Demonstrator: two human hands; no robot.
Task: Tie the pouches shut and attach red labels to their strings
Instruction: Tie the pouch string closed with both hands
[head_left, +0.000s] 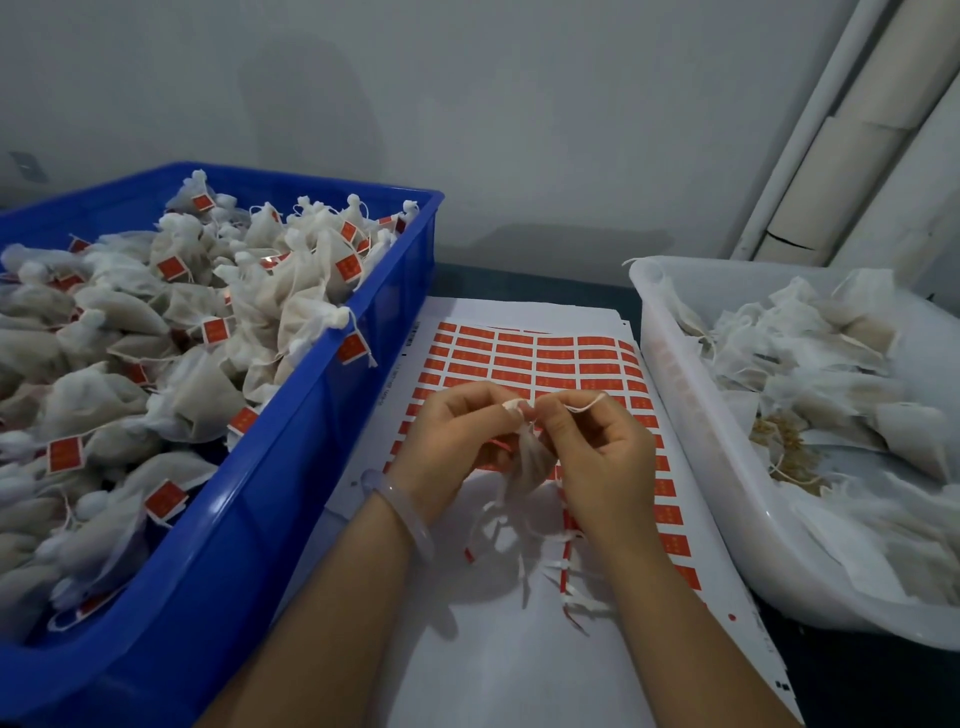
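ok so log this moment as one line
step: tying pouch | left hand: pinches pouch top | right hand: pinches string | label sheet: under hands | blue crate: labelled pouches | white tub: unlabelled pouches

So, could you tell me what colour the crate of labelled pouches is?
The plastic crate is blue; the head view shows it best.

A dark, flat tabletop (524, 285) carries three things side by side. At the left stands a large blue plastic crate (260, 519). In the middle, touching the crate's wall, lies a stack of white paper sheets (493, 675), the top one bearing rows of red rectangular labels (519, 353). At the right sits a translucent white plastic tub (675, 374), its rim overlapping the sheets' edge.
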